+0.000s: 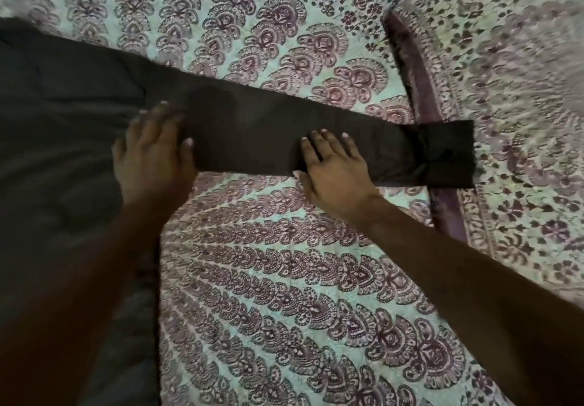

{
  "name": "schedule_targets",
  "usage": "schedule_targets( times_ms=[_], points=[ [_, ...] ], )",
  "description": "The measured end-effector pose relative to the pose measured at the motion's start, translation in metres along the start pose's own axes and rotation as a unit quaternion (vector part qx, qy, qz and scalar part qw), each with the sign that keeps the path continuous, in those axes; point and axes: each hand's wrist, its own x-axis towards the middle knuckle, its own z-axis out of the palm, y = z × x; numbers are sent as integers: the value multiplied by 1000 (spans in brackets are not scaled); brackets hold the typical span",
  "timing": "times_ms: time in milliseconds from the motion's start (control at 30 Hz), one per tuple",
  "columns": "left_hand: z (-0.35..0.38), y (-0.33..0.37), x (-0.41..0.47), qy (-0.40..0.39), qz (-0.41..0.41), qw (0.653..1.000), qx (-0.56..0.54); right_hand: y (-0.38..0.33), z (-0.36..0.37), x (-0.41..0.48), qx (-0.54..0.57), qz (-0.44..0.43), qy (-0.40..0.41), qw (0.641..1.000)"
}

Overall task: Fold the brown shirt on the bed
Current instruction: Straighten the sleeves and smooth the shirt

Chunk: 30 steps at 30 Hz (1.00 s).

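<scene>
The dark brown shirt (63, 127) lies flat on the bed, its body filling the left side of the view. One long sleeve (268, 130) stretches to the right and ends in a cuff (448, 156). My left hand (155, 156) rests flat, fingers spread, where the sleeve meets the body; it is blurred. Further along, my right hand (335, 171) lies flat on the sleeve's near edge, fingers spread. Neither hand grips the cloth.
The bedspread (284, 279) is pale green with a purple paisley print. A dark purple band (420, 89) in the pattern curves under the cuff at the right. The shirt body runs off the left and bottom-left edges of the view.
</scene>
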Motion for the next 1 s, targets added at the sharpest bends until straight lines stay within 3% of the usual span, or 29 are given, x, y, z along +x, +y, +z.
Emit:
schedule_targets(
  times_ms=[67,133,267,367,433,500,533,633,733,833,1000],
  points=[
    [-5,-47,-26,-21,-80,996,9,-39,-4,21,25,-35,10,999],
    [-1,-84,-58,-71,-109,991,6,-80,-12,44,45,-66,16,997],
    [12,-92,-134,-104,-32,992,59,-166,-25,93,59,-117,76,988],
    [18,-76,-180,-116,55,990,52,-224,-36,128,76,-143,51,986],
    [9,-76,-199,-116,99,986,-65,-249,-30,140,78,-165,-6,983],
    [-8,-84,-206,-87,43,965,-242,-255,-9,132,35,-194,-25,980],
    [-19,-92,-206,-61,1,958,-279,-254,2,121,16,-203,-10,979],
    [-33,-128,-215,-13,-71,989,-126,-244,25,70,7,-210,15,978],
    [-27,-144,-250,-89,-33,995,12,-236,33,12,3,-222,-13,975],
    [-20,-134,-302,-126,35,991,25,-236,30,-17,8,-203,-22,979],
    [-17,-125,-367,-141,162,977,5,-283,18,20,50,-170,34,984]
  ],
)
